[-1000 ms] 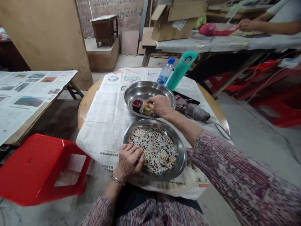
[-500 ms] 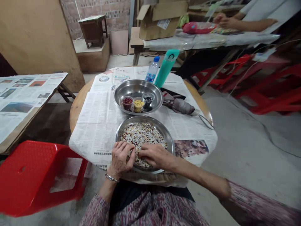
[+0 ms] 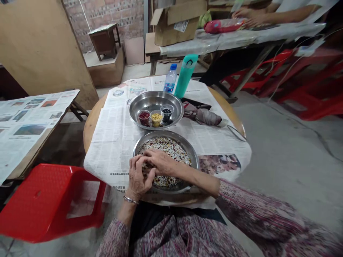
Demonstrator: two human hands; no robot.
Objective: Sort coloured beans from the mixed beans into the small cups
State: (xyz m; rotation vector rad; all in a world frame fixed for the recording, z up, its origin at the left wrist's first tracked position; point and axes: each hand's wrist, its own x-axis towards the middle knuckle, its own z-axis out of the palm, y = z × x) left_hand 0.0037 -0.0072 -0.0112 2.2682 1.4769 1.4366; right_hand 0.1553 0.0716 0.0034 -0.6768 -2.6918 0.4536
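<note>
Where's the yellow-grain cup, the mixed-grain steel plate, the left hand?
yellow-grain cup (image 3: 156, 119), head view, on the grains at its middle
mixed-grain steel plate (image 3: 196, 159), head view, on its right rim
left hand (image 3: 137, 177), head view, on the back of the hand

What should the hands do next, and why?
Probably the right hand should move a pinch from the speckled bean mix in the lower steel plate into a small clear cup on the upper steel plate: it is in the mix, and the cups hold separate red, yellow and black grains.

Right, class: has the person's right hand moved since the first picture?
Yes. The right hand has moved toward the person, from the upper steel dish to above the mixed beans in the lower steel dish.
</note>
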